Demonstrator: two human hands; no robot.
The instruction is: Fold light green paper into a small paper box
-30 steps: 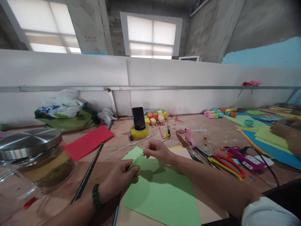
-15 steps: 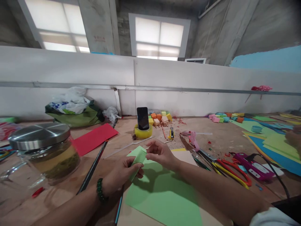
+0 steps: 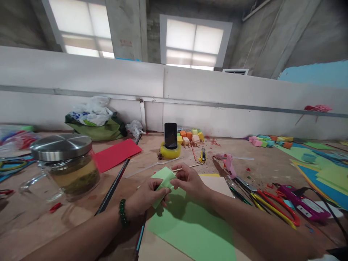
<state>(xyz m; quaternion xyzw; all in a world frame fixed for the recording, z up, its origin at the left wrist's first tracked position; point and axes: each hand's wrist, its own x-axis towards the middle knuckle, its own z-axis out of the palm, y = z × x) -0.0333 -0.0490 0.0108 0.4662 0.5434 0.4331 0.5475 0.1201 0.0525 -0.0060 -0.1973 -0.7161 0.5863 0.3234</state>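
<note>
My left hand, with a green bead bracelet at the wrist, grips a small folded piece of light green paper between thumb and fingers. At the paper's right edge, my right hand has its thumb and fingertips pinched together on it. Beneath both hands lies a larger green sheet, on top of beige sheets. The hands cover the lower part of the folded piece.
A lidded glass teapot and a red sheet are at left. Ahead, a phone stands in a yellow tape roll. Scissors, a pink glue gun and a purple device lie at right.
The view has turned slightly left, so things appear farther right. My right fingertips have come onto the folded paper's edge. A person's hand at the far right has left the view.
</note>
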